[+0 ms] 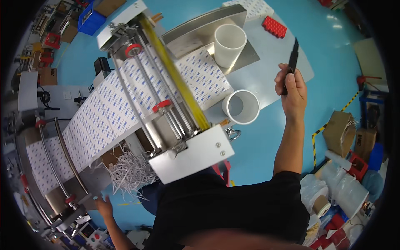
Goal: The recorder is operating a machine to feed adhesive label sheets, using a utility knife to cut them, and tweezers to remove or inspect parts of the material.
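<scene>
Black shirt fabric [233,204] fills the near foreground. Right hand [292,89] has its grip closed around a black utility knife [291,62], blade end up, raised over the metal surface [266,54] beside two white tubes [241,107]. Left hand [104,206] rests low on the machine's frame [73,200], fingers spread, under the printed label web [108,112], near shredded paper trimmings [131,168].

The left hand [104,206] is partly hidden behind the machine's metal frame [75,196].
</scene>
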A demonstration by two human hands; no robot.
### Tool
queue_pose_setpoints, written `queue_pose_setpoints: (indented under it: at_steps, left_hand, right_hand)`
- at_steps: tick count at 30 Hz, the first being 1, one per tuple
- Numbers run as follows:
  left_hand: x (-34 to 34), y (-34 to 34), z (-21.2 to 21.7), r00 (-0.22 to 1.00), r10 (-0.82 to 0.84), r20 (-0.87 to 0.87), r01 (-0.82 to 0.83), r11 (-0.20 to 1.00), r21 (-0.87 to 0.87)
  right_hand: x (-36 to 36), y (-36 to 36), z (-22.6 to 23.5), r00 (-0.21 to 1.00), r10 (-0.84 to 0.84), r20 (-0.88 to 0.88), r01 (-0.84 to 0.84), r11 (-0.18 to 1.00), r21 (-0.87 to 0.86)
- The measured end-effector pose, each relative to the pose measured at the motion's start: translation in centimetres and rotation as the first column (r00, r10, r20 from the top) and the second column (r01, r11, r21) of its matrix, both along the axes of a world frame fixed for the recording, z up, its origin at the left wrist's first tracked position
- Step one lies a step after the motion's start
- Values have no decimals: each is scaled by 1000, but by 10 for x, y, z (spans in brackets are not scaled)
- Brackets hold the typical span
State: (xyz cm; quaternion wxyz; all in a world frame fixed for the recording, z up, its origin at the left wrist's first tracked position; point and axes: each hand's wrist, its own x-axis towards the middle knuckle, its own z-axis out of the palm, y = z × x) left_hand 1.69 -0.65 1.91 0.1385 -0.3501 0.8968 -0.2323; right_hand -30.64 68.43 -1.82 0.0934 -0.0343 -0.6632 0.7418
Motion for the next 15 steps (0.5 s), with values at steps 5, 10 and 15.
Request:
queue_pose_setpoints:
  at_steps: [5, 10, 15]
  left_hand:
    - [-72, 64, 36, 989, -23, -148, 48, 985, 169]
    - [-81, 71, 30, 957, -289, 8, 287, 953, 97]
    - [-112, 78, 48, 955, 102, 280, -139, 983, 119]
  right_hand:
    - [-20, 10, -43, 982, 155, 109, -161, 986, 51]
    - [-35, 19, -82, 939, 294, 178, -316, 942, 111]
    - [-35, 22, -118, 937, 273, 220, -292, 954, 61]
